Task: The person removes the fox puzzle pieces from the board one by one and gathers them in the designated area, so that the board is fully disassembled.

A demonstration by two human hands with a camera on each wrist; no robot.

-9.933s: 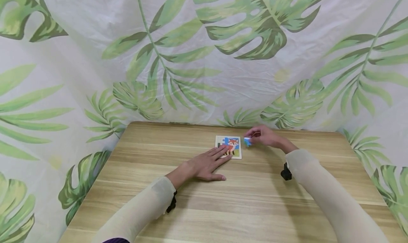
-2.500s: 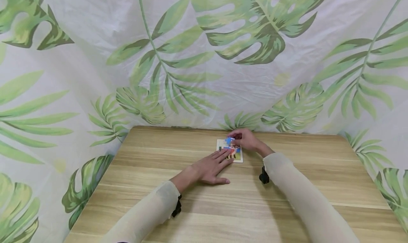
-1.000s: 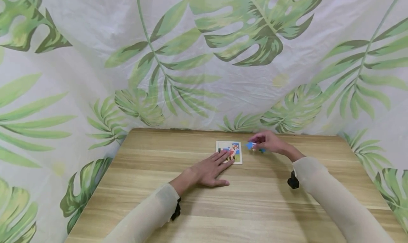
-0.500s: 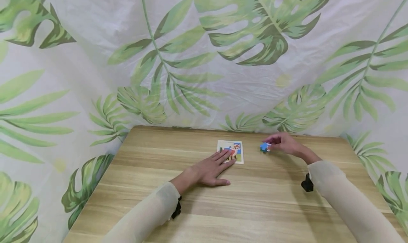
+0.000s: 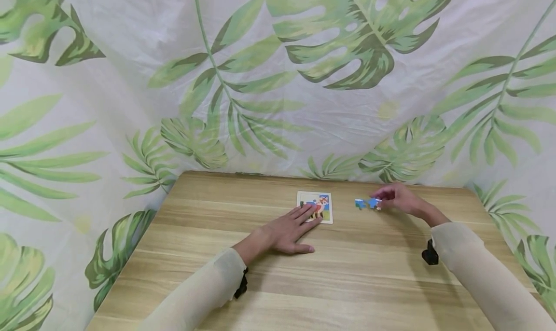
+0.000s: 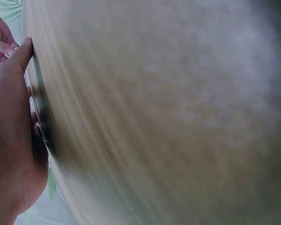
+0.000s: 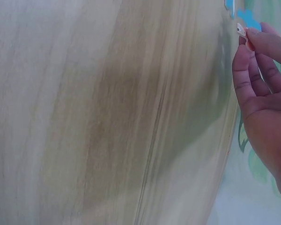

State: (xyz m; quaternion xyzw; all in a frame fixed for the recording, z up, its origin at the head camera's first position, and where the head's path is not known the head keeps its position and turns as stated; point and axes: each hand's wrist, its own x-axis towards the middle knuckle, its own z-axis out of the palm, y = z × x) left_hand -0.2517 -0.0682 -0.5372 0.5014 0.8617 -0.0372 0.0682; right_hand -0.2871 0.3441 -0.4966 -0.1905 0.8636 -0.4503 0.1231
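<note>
My left hand (image 5: 288, 228) lies flat with its fingers spread, fingertips resting on the lower left of a small white-framed fox puzzle (image 5: 309, 196). Part of the puzzle picture is hidden under those fingers. To the right, my right hand (image 5: 401, 199) pinches a blue jigsaw piece (image 5: 374, 203) with an orange-and-white part. The right wrist view shows this held piece (image 7: 249, 19) between thumb and fingers. Just left of it, a blue-and-green jigsaw piece (image 5: 360, 204) lies on the table. In the left wrist view the left hand (image 6: 14, 126) is seen edge-on.
The wooden table (image 5: 278, 282) has its far edge close behind the puzzle and pieces. A leaf-patterned cloth (image 5: 260, 80) hangs behind it. Black wrist cameras sit on both forearms.
My right hand took a piece over the puzzle, then withdrew rightward. The blue-and-green piece now lies separate on the table, while the orange-and-blue piece stays pinched. My left hand has stayed put.
</note>
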